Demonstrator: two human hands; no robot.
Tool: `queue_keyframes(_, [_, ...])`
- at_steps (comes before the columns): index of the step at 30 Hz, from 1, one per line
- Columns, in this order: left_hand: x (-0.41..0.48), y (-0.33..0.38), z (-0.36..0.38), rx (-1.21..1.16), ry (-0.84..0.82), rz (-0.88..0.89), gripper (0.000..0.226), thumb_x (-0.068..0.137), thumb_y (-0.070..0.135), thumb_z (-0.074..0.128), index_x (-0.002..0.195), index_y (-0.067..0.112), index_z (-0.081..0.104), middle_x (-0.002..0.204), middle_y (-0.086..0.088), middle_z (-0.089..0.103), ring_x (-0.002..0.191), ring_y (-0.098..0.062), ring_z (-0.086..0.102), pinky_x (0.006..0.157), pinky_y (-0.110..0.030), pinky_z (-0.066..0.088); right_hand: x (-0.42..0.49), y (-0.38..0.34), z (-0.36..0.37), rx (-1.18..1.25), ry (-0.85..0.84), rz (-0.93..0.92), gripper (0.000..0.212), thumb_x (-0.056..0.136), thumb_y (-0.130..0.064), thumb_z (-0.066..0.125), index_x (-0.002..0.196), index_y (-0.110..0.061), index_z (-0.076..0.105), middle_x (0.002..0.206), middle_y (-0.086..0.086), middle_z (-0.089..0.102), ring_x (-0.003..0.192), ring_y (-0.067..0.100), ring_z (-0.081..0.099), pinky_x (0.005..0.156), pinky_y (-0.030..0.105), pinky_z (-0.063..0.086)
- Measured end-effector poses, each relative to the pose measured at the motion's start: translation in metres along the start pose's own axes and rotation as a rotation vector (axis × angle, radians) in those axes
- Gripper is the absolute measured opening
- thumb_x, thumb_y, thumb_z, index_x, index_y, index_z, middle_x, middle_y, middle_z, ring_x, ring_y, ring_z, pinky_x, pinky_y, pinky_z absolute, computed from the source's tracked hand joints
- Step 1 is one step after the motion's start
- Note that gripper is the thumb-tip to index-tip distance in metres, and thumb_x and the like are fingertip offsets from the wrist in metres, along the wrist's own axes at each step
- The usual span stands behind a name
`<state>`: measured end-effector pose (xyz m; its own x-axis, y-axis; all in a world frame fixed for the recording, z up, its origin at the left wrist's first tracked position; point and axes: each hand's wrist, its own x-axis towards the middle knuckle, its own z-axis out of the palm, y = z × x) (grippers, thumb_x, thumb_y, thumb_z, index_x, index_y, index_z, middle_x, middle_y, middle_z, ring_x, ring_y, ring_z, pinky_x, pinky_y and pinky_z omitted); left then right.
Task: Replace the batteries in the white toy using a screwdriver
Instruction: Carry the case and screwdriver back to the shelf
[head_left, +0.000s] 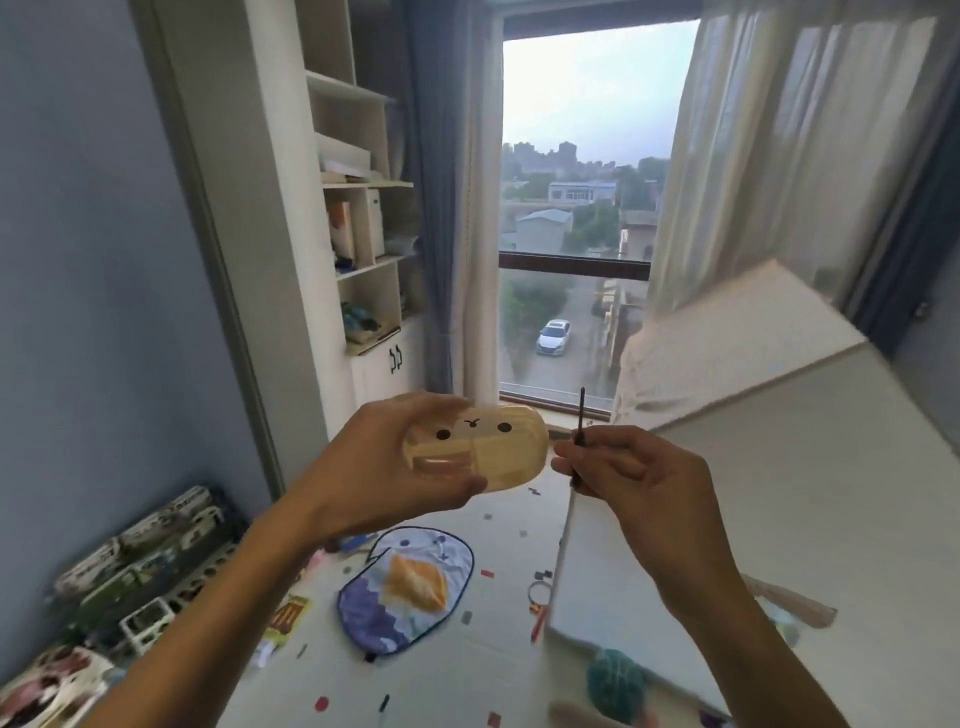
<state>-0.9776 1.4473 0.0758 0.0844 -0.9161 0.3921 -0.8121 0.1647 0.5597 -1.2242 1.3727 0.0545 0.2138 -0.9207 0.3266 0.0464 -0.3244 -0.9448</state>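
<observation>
The toy (498, 447) is a rounded oval shell with two black dot eyes and a small mouth mark, looking pale yellowish in this light. My left hand (384, 467) grips it from the left and below, face toward me, held up in front of the window. My right hand (634, 473) pinches a thin dark screwdriver (578, 436) upright, tip pointing up, just to the right of the toy. The screwdriver and the toy are apart by a small gap. No batteries are in view.
A white bed or platform (779, 493) fills the right side. On the floor lie a blue-and-orange cushion (410, 587), small scattered pieces and a green ball (615, 686). Patterned boxes (140, 566) stack at the lower left; shelves (363, 218) stand by the window.
</observation>
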Motion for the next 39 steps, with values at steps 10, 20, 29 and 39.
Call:
queue_keyframes(10, [0.118, -0.114, -0.014, 0.017, 0.037, -0.051, 0.080, 0.070, 0.053, 0.087, 0.143, 0.035, 0.059, 0.119, 0.023, 0.064, 0.109, 0.001, 0.064, 0.088, -0.017, 0.051, 0.154, 0.062, 0.088, 0.002, -0.087, -0.043, 0.014, 0.086, -0.010, 0.081, 0.094, -0.021, 0.081, 0.084, -0.003, 0.084, 0.084, 0.016, 0.081, 0.082, 0.033, 0.063])
queue_keyframes(20, [0.316, -0.225, -0.020, 0.074, 0.069, -0.033, 0.077, 0.076, 0.047, 0.089, 0.145, 0.032, 0.057, 0.120, 0.023, 0.059, 0.098, 0.013, 0.056, 0.076, -0.005, 0.043, 0.370, 0.120, 0.152, -0.038, -0.111, -0.181, 0.043, 0.060, -0.068, 0.075, 0.086, -0.033, 0.077, 0.078, -0.023, 0.079, 0.077, 0.005, 0.078, 0.080, 0.024, 0.064])
queue_keyframes(29, [0.499, -0.370, 0.006, 0.007, 0.038, -0.043, 0.087, 0.065, 0.068, 0.081, 0.142, 0.034, 0.059, 0.126, 0.021, 0.064, 0.110, -0.005, 0.066, 0.089, -0.026, 0.061, 0.567, 0.216, 0.209, -0.157, -0.034, -0.207, 0.016, 0.087, -0.011, 0.080, 0.090, -0.027, 0.079, 0.082, -0.020, 0.080, 0.075, 0.005, 0.079, 0.067, 0.012, 0.059])
queue_keyframes(39, [0.752, -0.521, 0.006, -0.064, -0.049, 0.021, 0.082, 0.067, 0.065, 0.077, 0.137, 0.028, 0.060, 0.120, 0.014, 0.071, 0.109, -0.004, 0.069, 0.088, -0.026, 0.063, 0.809, 0.288, 0.281, -0.139, 0.034, -0.134, 0.016, 0.083, -0.002, 0.083, 0.089, -0.017, 0.081, 0.081, -0.003, 0.083, 0.076, 0.015, 0.081, 0.076, 0.032, 0.065])
